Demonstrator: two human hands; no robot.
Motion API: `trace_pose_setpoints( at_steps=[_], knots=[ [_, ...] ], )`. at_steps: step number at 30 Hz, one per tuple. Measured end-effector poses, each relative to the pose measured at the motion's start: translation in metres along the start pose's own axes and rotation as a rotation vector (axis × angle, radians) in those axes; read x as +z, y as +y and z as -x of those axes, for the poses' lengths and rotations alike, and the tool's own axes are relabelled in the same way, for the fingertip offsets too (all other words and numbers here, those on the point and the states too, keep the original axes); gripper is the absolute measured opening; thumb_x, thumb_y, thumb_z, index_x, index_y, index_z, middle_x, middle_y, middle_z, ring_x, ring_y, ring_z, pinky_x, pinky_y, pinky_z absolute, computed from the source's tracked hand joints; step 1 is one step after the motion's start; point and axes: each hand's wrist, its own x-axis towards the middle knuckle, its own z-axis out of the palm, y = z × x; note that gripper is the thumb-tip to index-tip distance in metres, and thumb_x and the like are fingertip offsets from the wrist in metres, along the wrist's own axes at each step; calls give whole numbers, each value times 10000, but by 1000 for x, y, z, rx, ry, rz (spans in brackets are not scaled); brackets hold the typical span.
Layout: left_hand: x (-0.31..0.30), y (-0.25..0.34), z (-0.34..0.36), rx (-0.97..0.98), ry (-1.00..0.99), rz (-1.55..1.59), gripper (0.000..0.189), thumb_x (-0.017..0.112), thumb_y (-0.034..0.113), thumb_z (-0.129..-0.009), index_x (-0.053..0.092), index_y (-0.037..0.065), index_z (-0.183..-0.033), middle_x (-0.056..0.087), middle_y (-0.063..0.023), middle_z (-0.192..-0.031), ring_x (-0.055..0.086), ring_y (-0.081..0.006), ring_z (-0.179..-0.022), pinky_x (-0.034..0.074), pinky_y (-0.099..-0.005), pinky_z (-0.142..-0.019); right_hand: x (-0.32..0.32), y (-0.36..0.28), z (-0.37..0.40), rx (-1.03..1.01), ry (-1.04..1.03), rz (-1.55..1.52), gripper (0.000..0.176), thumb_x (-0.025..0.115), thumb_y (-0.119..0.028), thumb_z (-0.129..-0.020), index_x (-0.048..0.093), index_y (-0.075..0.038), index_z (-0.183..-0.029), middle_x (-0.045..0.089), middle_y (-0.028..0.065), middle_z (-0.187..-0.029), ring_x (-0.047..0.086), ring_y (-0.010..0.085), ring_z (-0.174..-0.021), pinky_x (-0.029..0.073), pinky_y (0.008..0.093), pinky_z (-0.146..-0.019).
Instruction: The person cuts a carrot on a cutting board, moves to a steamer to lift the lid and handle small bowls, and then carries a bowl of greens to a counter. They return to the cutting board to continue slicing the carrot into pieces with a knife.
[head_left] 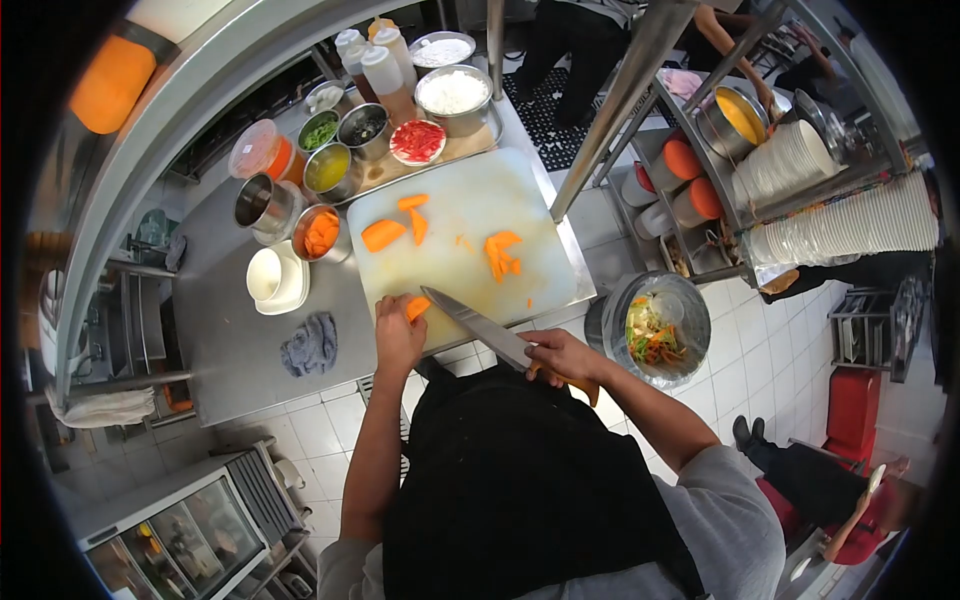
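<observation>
My left hand [396, 328] is closed around a piece of carrot [416, 307] at the near left corner of the white cutting board [455, 215]. In my right hand [556, 357] is the handle of a large kitchen knife [482, 327]. Its blade points up and to the left, with the tip just beside the carrot piece. Larger carrot chunks [383, 235] lie at the board's left side, and a small pile of cut carrot [502, 255] lies toward the right. Left of the board stands a metal container of carrot pieces [322, 234].
Behind the board are squeeze bottles [382, 72], a bowl of white food [454, 92] and a dish of chopped red food [417, 141]. White bowls [266, 274] and a grey cloth [310, 345] lie left. A lined bin of scraps [655, 330] stands right. Another person [850, 500] sits at lower right.
</observation>
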Motion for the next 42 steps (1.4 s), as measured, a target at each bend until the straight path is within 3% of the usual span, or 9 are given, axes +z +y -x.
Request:
trace_pose_setpoints(
  at_steps=[22,31,36,42],
  knots=[
    [-1,0,-1,6,-22,-7,382,719,47,-801,682,-28,-1174,630,-248,-1070,595,-442,-1084,493,-512,-971,2,3,-13,-19,-25,23,505,465,-156,-1078,477,-87,-1578,734,133,-839,565,105,-472,535,272,-479],
    [1,-2,2,6,-5,-1,370,719,54,-808,692,-12,-1171,638,-236,-1070,600,-438,-1081,499,-510,-970,-2,3,-3,-19,-5,-112,486,465,-160,-1078,509,-93,-1557,735,115,-842,572,104,-495,532,264,-483],
    [1,-1,0,-23,-23,-29,381,716,60,-802,691,-11,-1175,642,-245,-1095,597,-440,-1104,494,-504,-992,9,-19,4,-45,120,307,442,447,-157,-1083,577,-147,-1505,707,77,-808,578,124,-531,548,292,-540],
    [0,-1,2,5,-6,-4,397,719,59,-787,689,-16,-1176,642,-244,-1097,596,-437,-1102,494,-504,-986,11,-26,6,-28,104,319,450,451,-148,-1075,569,-155,-1509,710,99,-813,589,148,-538,559,319,-563]
  ],
)
